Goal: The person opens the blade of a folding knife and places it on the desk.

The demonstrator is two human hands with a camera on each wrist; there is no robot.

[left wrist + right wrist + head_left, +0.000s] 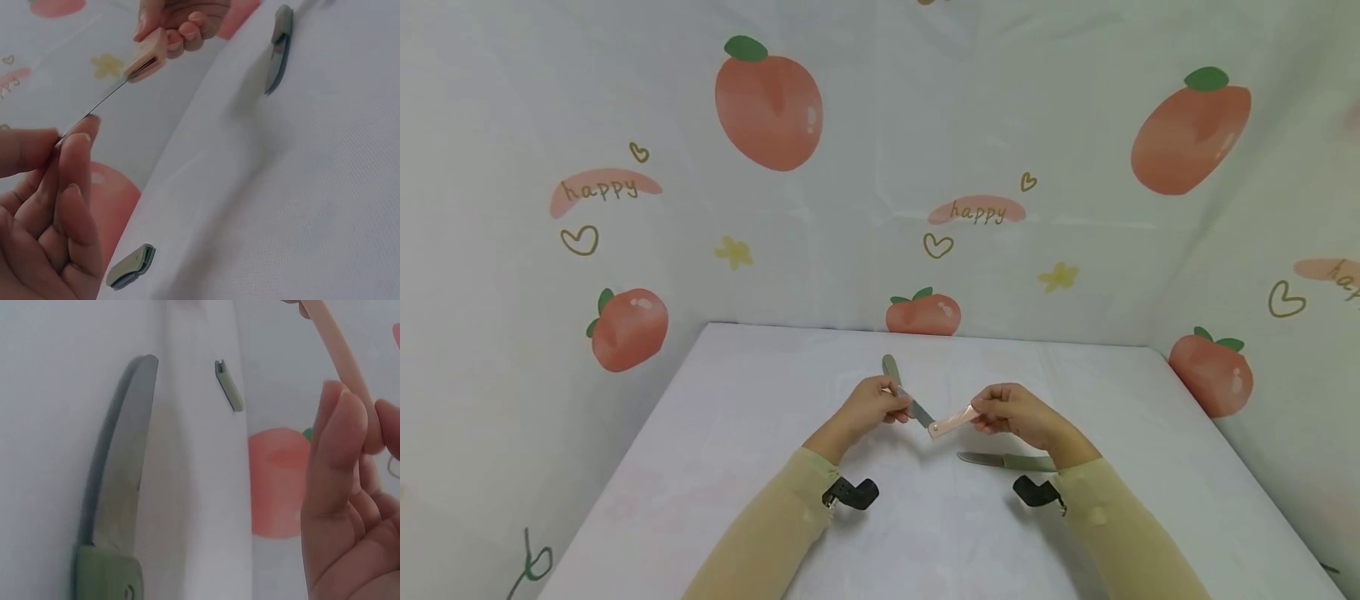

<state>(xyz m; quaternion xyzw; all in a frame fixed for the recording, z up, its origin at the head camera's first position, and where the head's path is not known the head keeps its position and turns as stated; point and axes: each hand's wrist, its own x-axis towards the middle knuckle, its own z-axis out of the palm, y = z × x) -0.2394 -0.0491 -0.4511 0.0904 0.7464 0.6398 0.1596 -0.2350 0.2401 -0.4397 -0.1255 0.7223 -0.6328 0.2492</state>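
Over the table, a folding knife with a pink handle [953,422] is held unfolded between both hands. My left hand [868,406] pinches its grey blade [919,412] between thumb and fingers. The far end of the handle is gripped by the thumb and fingers of my right hand [1017,414]. Below the right hand lies an unfolded green-handled knife [988,459], its blade pointing left; the right wrist view shows that blade [128,462] up close. Behind the left hand rests a green folded knife [131,267], partly hidden in the head view.
A white cloth covers the table [737,400]. Behind it hangs a white curtain [865,167] printed with peaches, hearts and the word "happy". A black wrist camera [853,493] sits at the left sleeve and another black camera [1036,492] at the right sleeve.
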